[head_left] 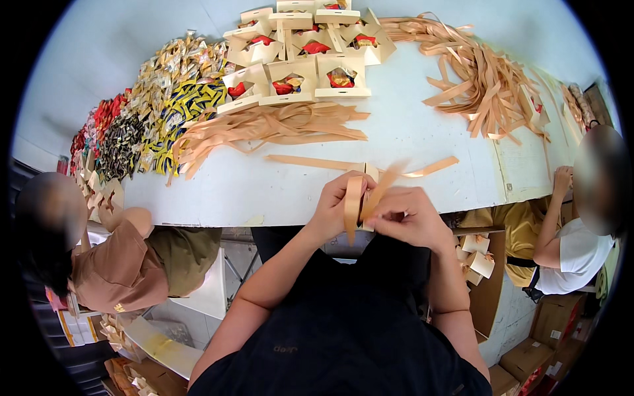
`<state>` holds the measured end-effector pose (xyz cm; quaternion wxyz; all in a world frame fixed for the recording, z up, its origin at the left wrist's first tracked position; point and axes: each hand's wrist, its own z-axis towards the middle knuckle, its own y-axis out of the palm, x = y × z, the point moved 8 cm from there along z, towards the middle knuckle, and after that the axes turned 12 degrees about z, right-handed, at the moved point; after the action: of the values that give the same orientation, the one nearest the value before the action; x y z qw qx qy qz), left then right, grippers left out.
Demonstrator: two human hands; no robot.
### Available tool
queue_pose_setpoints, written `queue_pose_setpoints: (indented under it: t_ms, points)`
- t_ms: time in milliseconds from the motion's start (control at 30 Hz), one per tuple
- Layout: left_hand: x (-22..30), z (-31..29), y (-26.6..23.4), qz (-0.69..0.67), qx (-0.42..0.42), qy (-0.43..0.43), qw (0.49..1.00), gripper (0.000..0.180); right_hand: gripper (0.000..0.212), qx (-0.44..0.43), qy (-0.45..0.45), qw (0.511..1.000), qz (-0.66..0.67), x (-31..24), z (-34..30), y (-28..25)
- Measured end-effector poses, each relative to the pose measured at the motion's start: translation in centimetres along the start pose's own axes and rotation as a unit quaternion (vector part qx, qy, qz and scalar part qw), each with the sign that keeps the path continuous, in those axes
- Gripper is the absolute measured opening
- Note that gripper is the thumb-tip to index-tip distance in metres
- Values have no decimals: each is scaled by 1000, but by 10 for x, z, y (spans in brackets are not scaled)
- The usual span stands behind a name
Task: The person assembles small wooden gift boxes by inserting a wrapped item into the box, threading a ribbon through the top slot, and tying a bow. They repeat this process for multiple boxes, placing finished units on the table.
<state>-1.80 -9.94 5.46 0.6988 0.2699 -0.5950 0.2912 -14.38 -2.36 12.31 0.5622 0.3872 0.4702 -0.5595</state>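
Note:
At the table's near edge, my left hand point(333, 206) grips a small cream box point(371, 173), mostly hidden by my fingers and the ribbon. Around it runs a peach satin ribbon point(353, 201), which stands up as a loop beside my left fingers. My right hand point(411, 216) is closed, thumb and fingers pinching the ribbon on the box's right side. One ribbon tail above that hand is smeared by motion. Just beyond the hands, a loose ribbon point(307, 161) stretches out to the left, and another ribbon end point(432, 167) lies to the right.
Open cream boxes point(340, 74) with wrapped sweets stand at the back. Ribbon bundles lie mid-table point(264, 129) and far right point(492, 92). Piled wrapped sweets point(191, 99) cover the left. Co-workers sit left point(119, 264) and right point(581, 257). A carton point(485, 290) with tied boxes stands below right.

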Motion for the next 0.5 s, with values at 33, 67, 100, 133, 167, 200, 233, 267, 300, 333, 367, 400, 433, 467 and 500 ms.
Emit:
queue_pose_setpoints:
  t_ms: [33, 67, 100, 133, 167, 200, 233, 267, 300, 333, 367, 400, 433, 467, 500]
  points:
    - [-3, 1, -2, 3, -10, 9, 1000, 25, 25, -64, 43, 997, 20, 6, -5, 7]
    - [-3, 2, -2, 4, -22, 17, 1000, 23, 26, -74, 34, 996, 34, 15, -4, 6]
    - [-4, 1, -2, 15, -27, 14, 999, 21, 25, -17, 50, 998, 28, 25, -6, -4]
    - [-3, 0, -2, 25, -33, 11, 999, 18, 25, 39, 66, 997, 22, 33, -9, -12]
    - [-1, -1, -1, 36, -38, 7, 999, 17, 26, 95, 81, 992, 16, 36, -9, -18]
    - [3, -1, 0, 44, -41, 15, 998, 16, 29, 134, 79, 986, 63, 34, -5, -17]
    - [8, 1, 2, 51, -45, 24, 997, 15, 28, 135, 94, 984, 71, 37, -4, -14]
    - [13, 1, 1, 61, -46, 33, 997, 15, 27, 132, 107, 982, 81, 40, -1, -10]
    - [16, 0, 1, 77, -42, 67, 994, 14, 26, 129, 121, 980, 91, 42, 1, -8]
    - [17, -1, 1, 92, -39, 100, 990, 14, 24, 136, 135, 978, 82, 44, 1, -8]
    - [20, -3, 2, 106, -35, 133, 985, 14, 22, 142, 150, 976, 72, 46, 1, -10]
    - [17, -5, 2, 90, -32, 105, 990, 15, 20, 149, 164, 973, 62, 48, 0, -13]
    - [19, -5, 1, 70, -34, 113, 991, 17, 19, 153, 152, 974, 70, 52, 2, -14]
    - [20, -6, 0, 47, -37, 120, 991, 20, 17, 160, 142, 974, 77, 56, 4, -14]
    - [21, -7, 0, 25, -41, 127, 991, 24, 15, 167, 132, 974, 84, 58, 5, -15]
